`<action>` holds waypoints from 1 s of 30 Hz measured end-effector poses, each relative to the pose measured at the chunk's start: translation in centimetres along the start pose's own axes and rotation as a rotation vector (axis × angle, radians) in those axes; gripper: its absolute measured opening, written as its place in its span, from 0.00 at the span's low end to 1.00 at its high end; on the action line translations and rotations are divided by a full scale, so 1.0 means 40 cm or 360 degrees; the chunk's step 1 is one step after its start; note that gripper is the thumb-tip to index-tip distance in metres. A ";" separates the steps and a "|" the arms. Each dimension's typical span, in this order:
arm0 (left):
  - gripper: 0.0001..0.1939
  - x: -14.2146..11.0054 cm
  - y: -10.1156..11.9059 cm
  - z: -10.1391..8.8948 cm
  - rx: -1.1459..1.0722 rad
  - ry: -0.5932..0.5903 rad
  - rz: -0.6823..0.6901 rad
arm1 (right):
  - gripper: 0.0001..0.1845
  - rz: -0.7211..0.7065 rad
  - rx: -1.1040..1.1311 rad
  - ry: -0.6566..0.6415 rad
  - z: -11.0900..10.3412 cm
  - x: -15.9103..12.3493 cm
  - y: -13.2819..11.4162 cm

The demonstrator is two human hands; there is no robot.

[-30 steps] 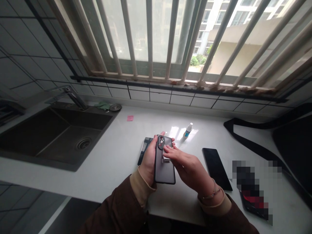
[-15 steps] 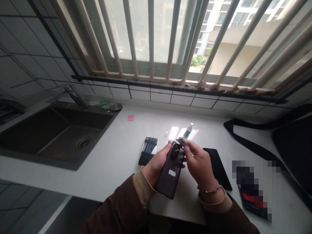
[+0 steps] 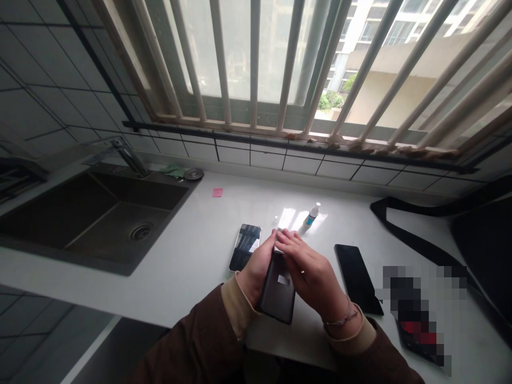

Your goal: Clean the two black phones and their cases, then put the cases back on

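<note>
Phone (image 3: 277, 301) in hands (image 3: 314, 269), long axis toward window (image 3: 238, 58).

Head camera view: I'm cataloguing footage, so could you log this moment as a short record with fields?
Left hand: grips dark phone case; whether it holds a phone is unclear
Right hand: fingers over the case's far end, on a small pale item, mostly covered
Countertop, left of hands: phone, pink sticky note
Beyond hands: white-capped bottle, upright
Right of hands: black phone, black strap
Far left: sink, faucet
</note>
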State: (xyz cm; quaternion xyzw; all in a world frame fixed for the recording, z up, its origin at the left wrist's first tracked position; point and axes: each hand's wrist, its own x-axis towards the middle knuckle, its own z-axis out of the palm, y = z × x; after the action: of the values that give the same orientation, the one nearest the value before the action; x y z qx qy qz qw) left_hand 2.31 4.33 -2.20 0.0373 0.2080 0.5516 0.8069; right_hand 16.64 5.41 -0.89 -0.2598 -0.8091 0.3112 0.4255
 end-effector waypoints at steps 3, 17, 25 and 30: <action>0.30 -0.008 0.014 0.004 0.0074 0.0137 0.0079 | 0.26 -0.0198 -0.0038 -0.0164 0.001 -0.002 -0.019; 0.25 -0.037 0.065 0.011 0.0198 0.0316 0.0428 | 0.30 -0.0500 0.0074 -0.0538 -0.004 -0.016 -0.079; 0.22 -0.041 0.070 0.020 0.0089 0.0284 0.0513 | 0.37 -0.0544 -0.0159 -0.0450 -0.012 -0.073 -0.088; 0.21 -0.039 0.073 0.017 0.0075 0.0173 0.0468 | 0.37 -0.0445 -0.0225 -0.0344 -0.038 -0.121 -0.076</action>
State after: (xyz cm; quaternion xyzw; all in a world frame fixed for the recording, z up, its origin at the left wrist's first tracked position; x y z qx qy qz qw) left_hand -0.46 4.18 -0.26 0.0563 0.2565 0.6599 0.7040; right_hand 19.90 0.49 -0.56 -0.1391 -0.8981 0.2174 0.3561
